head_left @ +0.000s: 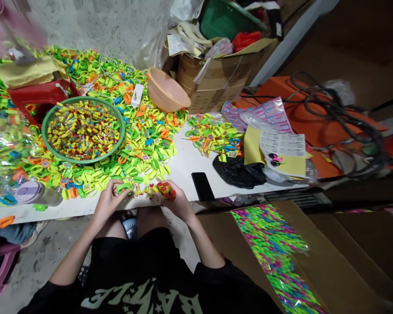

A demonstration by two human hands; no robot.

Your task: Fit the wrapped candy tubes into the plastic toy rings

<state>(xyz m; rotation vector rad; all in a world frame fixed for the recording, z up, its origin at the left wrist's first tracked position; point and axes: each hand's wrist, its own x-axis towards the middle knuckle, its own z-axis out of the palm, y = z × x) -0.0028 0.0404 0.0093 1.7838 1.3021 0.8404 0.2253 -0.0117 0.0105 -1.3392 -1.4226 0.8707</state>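
Observation:
At the table's front edge, my left hand point(110, 201) pinches a green toy watch point(123, 187) between thumb and fingers. My right hand point(178, 204) is closed around several small red-and-yellow capsules point(166, 191), their red ends facing up. Between the hands, a few more such small pieces point(147, 190) lie on the white tabletop. Beyond them spreads a thick layer of toy watches point(144, 150), mostly green and yellow with some orange and blue. A round green basket point(122, 126) among them holds a heap of small yellow-and-red capsules point(85, 131).
A red stool point(22, 98) and peach bowl point(167, 91) stand farther back, near a cardboard box point(212, 83). A white-and-purple cup point(36, 193) is at left. A black phone point(202, 186) and black bag point(239, 171) lie right. Below right, a carton holds colourful packed pieces point(271, 244).

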